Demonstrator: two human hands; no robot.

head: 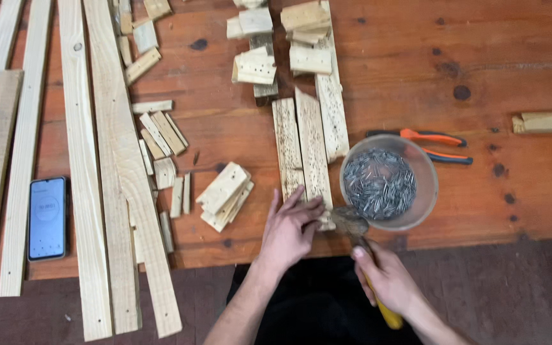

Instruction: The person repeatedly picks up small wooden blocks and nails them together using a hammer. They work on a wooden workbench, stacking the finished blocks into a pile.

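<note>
**Hammer and Wood at the Table's Edge**

Red-brown wood makes up the big table, and a dark floor shows below its near edge.

Close to that edge lie two pale wood slats, side by side and full of little nail holes. The left hand lies flat on their near end, fingers spread and pressing down. It looks like this keeps the slats from sliding. The right hand is closed around the yellow handle of a hammer. The hammer's metal head sits right at the end of the slats, just beside the left hand's fingers. Those fingers are very near the head.

Touching the hammer's head on the right is a clear round bowl of small nails. It sits near the right hand, so it is easy to reach, but it also crowds the hammer. Behind the bowl lie pliers with orange handles.

To the left of the slats is a little stack of short wood blocks, and more loose bits lie around it. Farther back there are more wood pieces in a pile. Long boards run along the left side of the table, some sticking out over the edge. Between them lies a phone with its screen on. One more wood piece rests far to the right.
</note>
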